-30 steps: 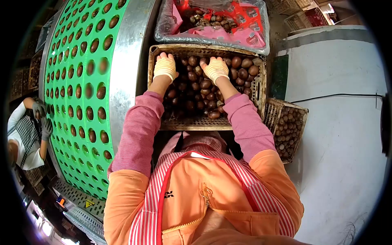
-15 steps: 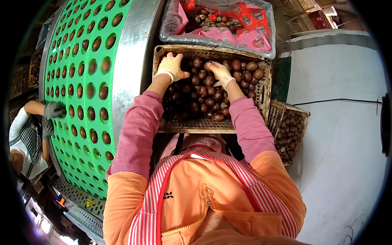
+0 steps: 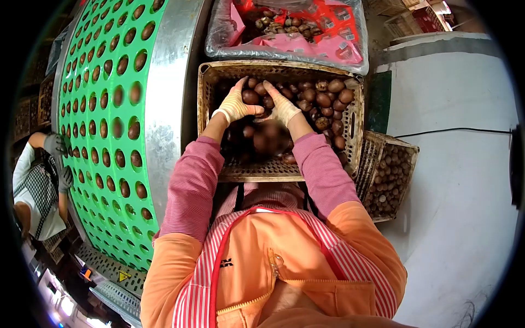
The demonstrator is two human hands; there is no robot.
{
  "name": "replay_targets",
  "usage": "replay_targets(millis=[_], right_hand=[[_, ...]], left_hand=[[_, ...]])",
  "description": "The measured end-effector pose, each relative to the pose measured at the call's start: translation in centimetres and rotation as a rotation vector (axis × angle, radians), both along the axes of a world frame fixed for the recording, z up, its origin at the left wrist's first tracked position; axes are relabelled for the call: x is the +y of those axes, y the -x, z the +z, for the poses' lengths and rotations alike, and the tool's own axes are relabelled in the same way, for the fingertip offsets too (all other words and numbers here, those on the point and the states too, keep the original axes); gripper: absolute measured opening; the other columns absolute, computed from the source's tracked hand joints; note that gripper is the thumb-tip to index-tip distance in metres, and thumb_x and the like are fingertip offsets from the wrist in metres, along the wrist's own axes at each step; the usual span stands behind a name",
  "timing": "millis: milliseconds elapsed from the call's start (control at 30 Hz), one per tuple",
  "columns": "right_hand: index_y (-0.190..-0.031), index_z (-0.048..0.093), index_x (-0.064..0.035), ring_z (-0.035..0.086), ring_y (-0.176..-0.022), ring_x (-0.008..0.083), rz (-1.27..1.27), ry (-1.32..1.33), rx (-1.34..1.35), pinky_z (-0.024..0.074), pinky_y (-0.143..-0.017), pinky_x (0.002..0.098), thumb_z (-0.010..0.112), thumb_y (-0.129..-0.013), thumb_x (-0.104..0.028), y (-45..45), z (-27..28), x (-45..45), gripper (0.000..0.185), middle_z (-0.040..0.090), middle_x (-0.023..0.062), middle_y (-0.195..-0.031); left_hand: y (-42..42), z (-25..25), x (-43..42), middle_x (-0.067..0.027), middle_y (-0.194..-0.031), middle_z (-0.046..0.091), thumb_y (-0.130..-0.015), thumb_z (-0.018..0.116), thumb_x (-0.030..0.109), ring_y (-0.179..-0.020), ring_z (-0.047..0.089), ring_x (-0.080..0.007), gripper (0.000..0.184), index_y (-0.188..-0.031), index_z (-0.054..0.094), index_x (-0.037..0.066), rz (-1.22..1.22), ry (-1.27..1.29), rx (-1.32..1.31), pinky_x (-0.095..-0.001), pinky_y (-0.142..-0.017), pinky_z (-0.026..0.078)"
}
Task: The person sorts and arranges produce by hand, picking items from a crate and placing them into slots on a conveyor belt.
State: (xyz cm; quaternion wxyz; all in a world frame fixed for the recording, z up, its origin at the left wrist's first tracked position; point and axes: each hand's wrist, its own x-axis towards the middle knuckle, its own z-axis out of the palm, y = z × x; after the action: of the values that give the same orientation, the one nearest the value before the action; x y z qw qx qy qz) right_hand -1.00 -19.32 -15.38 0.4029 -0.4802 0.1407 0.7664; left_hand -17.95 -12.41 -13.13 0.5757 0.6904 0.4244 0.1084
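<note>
Dark brown, egg-shaped fruits (image 3: 324,100), resembling passion fruit, fill much of a worn plastic crate (image 3: 273,177) in front of me. My left hand (image 3: 236,106), in a pale striped glove with bare fingertips, curves around the left of a small cluster of fruits (image 3: 250,97). My right hand (image 3: 283,107), gloved alike, closes in from the other side, so the cluster is cupped between both palms. Just below the hands, some fruits (image 3: 269,138) are blurred. How many fruits I hold is hidden.
A green belt (image 3: 112,142) with fruit in its holes runs on the left, bordered by a metal edge (image 3: 169,82). A co-worker's gloved hands (image 3: 60,158) are at its far side. A plastic-lined bin (image 3: 284,54) stands behind my crate, another fruit crate (image 3: 385,180) at right.
My hands have come closer together, the right one shifting left, and now cup fruits between them. Fruits have shifted in the crate. The belt's fruits and the co-worker's hands have moved slightly.
</note>
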Motion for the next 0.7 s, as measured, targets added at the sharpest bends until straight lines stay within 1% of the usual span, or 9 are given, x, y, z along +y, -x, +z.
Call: replay_targets(millis=[33,133,167,233,267,400,533,667,700], right_hand=[[-0.148,0.032,-0.0157,0.029,-0.138,0.0401,-0.010,0.017,-0.051,0.0352,-0.106,0.0656,0.078,-0.074,-0.058,0.1,0.6,-0.1,0.097,0.022,0.0165,-0.155],[-0.146,0.037,-0.0189,0.037,-0.133,0.0412,0.051,-0.023,-0.097,0.0395,-0.103,0.0642,0.077,-0.074,-0.057,0.2,3.7,0.1,0.091,0.024,0.0141,-0.155],[-0.143,0.043,-0.0214,0.043,-0.128,0.0388,0.144,-0.129,-0.114,0.0442,-0.096,0.0640,0.075,-0.075,-0.060,0.0,3.3,0.0,0.085,0.028,0.0097,-0.154],[-0.139,0.048,-0.0228,0.048,-0.125,0.0342,0.274,-0.193,-0.214,0.0474,-0.090,0.0632,0.067,-0.084,-0.056,0.0,1.1,0.0,0.067,0.043,0.0063,-0.146],[-0.139,0.047,-0.0226,0.049,-0.125,0.0338,0.294,-0.183,-0.103,0.0474,-0.090,0.0630,0.064,-0.087,-0.054,-0.1,1.5,0.0,0.064,0.047,0.0061,-0.143],[-0.139,0.048,-0.0241,0.051,-0.122,0.0321,0.269,-0.193,-0.061,0.0464,-0.091,0.0610,0.062,-0.089,-0.051,0.8,3.3,-2.4,0.059,0.050,0.0059,-0.140],[-0.137,0.049,-0.0233,0.053,-0.119,0.0316,0.304,-0.122,-0.139,0.0419,-0.096,0.0594,0.063,-0.084,-0.056,1.0,5.3,-4.7,0.064,0.054,0.0049,-0.135],[-0.137,0.048,-0.0238,0.057,-0.115,0.0294,0.286,-0.221,-0.112,0.0448,-0.095,0.0553,0.060,-0.083,-0.062,2.2,8.5,-6.5,0.067,0.056,0.0046,-0.133],[-0.138,0.048,-0.0234,0.056,-0.116,0.0299,0.303,-0.266,-0.141,0.0441,-0.096,0.0558,0.059,-0.083,-0.062,3.1,9.9,-6.3,0.068,0.055,0.0048,-0.134]], left_hand=[[-0.1,-0.5,0.0,-0.0223,-0.141,0.044,-0.048,0.095,0.039,-0.129,0.046,-0.0339,0.124,-0.148,0.031,0.003,0.006,0.045,-0.063,-0.0414,-0.110,0.038],[-0.7,-2.0,-0.3,-0.0252,-0.139,0.041,-0.048,0.094,0.042,-0.129,0.044,-0.0386,0.118,-0.147,0.035,0.013,0.020,-0.023,0.099,-0.0435,-0.109,0.039],[-0.8,-1.4,-0.5,-0.0219,-0.138,0.046,-0.053,0.092,0.041,-0.124,0.049,-0.0333,0.112,-0.145,0.037,0.009,0.029,-0.053,0.112,-0.0427,-0.105,0.041],[-0.6,-2.0,-0.7,-0.0252,-0.133,0.051,-0.053,0.090,0.043,-0.124,0.049,-0.0373,0.104,-0.141,0.044,0.008,-0.059,-0.166,0.127,-0.0421,-0.104,0.042],[-0.5,-1.9,-0.5,-0.0265,-0.131,0.052,-0.053,0.089,0.045,-0.125,0.049,-0.0389,0.103,-0.139,0.046,0.008,-0.114,-0.213,0.162,-0.0423,-0.103,0.042],[0.3,-0.5,-3.6,-0.0262,-0.126,0.054,-0.051,0.087,0.053,-0.120,0.051,-0.0430,0.108,-0.140,0.046,0.009,-0.069,-0.223,0.169,-0.0445,-0.101,0.043],[0.6,4.7,-6.1,-0.0265,-0.130,0.047,-0.049,0.086,0.056,-0.117,0.052,-0.0448,0.107,-0.142,0.045,0.021,-0.091,-0.150,0.243,-0.0455,-0.098,0.046],[1.9,9.4,-7.6,-0.0251,-0.129,0.047,-0.052,0.086,0.052,-0.115,0.054,-0.0434,0.104,-0.143,0.045,0.022,-0.091,-0.131,0.229,-0.0457,-0.095,0.047],[3.1,12.5,-8.2,-0.0251,-0.129,0.046,-0.053,0.086,0.050,-0.115,0.055,-0.0426,0.102,-0.143,0.046,0.022,-0.072,-0.135,0.250,-0.0447,-0.095,0.047]])
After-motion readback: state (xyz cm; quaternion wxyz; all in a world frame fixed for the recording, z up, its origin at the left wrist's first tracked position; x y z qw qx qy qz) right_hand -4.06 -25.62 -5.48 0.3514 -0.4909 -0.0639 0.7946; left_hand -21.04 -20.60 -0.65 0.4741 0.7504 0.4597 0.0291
